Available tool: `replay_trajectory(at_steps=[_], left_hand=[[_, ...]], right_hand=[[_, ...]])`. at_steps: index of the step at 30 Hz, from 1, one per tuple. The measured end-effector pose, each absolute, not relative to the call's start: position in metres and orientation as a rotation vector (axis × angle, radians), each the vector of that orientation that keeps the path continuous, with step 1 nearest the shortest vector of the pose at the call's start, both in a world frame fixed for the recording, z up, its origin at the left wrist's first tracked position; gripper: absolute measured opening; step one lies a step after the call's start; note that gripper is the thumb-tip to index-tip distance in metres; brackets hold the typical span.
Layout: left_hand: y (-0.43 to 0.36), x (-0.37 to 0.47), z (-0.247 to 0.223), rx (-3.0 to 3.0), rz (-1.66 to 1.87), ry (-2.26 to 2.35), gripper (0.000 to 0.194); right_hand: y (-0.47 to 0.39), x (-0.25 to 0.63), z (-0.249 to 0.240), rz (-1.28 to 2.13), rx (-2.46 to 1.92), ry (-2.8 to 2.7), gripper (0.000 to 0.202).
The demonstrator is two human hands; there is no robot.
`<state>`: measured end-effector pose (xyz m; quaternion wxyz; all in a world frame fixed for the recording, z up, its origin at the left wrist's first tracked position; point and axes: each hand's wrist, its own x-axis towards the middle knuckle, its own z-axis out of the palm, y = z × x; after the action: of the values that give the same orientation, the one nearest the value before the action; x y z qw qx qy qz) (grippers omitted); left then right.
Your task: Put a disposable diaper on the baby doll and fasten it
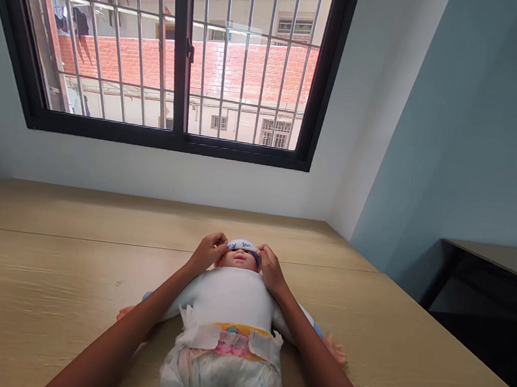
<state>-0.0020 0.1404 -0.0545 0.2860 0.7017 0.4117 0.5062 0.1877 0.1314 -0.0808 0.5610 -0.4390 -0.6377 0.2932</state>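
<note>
A baby doll (235, 296) lies on its back on the wooden table, head away from me, arms spread to the sides. It wears a white top with blue cuffs and a diaper (225, 372) with a colourful front band. On its head is a white and blue baby hat (242, 245) with blue lettering, pulled low over the eyes. My left hand (210, 251) pinches the hat's left edge. My right hand (270, 265) has its fingers closed on the right edge. The fingertips are partly hidden.
The wooden table (68, 284) reaches to the wall under a barred window (180, 56). A blue-grey wall (470, 117) stands at the right, with a dark desk (495, 267) beside it, apart from the table's slanted right edge.
</note>
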Motion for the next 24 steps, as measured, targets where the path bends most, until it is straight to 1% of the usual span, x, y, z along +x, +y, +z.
replay_trajectory(at_steps=[4, 14, 16, 19, 24], left_hand=[[0.138, -0.001, -0.052, 1.871, 1.319, 1.069, 0.011], [0.133, -0.001, -0.047, 1.836, 1.304, 1.002, 0.007], [0.132, -0.003, -0.045, 1.816, 1.284, 0.988, 0.009], [0.131, -0.005, -0.042, 1.792, 1.248, 0.978, 0.015], [0.13, -0.009, -0.038, 1.787, 1.112, 0.952, 0.026]], right_hand=[[0.127, 0.187, -0.077, 0.654, -1.034, -1.521, 0.016], [0.122, 0.187, -0.075, 0.58, -1.016, -1.51, 0.013], [0.122, 0.187, -0.074, 0.556, -1.014, -1.49, 0.014], [0.121, 0.186, -0.074, 0.527, -1.019, -1.479, 0.022], [0.123, 0.186, -0.074, 0.593, -1.007, -1.483, 0.025]])
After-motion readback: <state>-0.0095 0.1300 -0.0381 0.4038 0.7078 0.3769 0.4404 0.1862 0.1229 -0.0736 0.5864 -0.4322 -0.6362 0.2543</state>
